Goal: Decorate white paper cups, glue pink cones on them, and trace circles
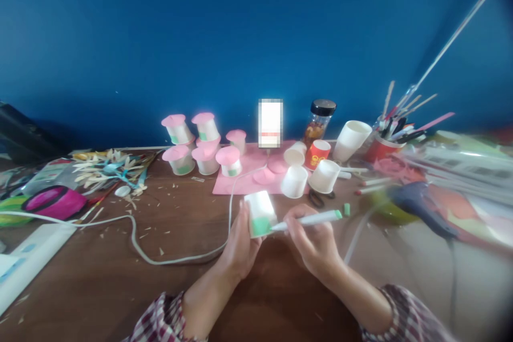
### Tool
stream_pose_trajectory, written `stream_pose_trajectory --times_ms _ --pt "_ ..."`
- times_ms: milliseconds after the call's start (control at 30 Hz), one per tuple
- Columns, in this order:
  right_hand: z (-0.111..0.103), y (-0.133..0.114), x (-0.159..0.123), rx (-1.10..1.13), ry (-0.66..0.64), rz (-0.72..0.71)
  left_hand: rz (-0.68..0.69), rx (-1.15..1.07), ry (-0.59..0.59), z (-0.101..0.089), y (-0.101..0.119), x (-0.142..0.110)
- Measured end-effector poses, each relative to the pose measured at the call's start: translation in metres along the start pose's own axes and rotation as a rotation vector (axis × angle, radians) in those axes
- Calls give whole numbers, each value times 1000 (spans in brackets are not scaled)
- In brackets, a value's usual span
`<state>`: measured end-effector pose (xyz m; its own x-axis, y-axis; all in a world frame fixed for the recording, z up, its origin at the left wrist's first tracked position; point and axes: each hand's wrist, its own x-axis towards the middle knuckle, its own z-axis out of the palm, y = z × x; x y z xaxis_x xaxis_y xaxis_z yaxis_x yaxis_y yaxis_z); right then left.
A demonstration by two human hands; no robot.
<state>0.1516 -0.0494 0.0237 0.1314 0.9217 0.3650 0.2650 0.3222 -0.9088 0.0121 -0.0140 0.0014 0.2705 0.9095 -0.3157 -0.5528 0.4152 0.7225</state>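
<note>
Two holds | left hand [242,240] curled round white cup [259,204] | right hand [315,240] pinching marker [318,218] at green patch [261,226]

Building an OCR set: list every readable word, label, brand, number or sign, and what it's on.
Readable text: none.
Small red cup: yellow printed design, too small and blurred to read.
Lit panel at the wall: pixelated, reddish band, unreadable.
White strip at lower left: blue marks, nothing legible.
Marker and held cup: no lettering I can make out.
Pile at far right: too blurred to tell.
</note>
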Motion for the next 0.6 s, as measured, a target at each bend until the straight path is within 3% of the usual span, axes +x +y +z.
stream_pose_trajectory --times_ms 267,433,600 --pt "-1 2 0 30 -18 4 -10 3 -16 -2 -1 2" --pt "-2 4 -2 10 -51 36 -3 12 34 -3 -1 1" --pt "-2 3 -1 -9 -28 45 34 35 -15 -3 0 1"
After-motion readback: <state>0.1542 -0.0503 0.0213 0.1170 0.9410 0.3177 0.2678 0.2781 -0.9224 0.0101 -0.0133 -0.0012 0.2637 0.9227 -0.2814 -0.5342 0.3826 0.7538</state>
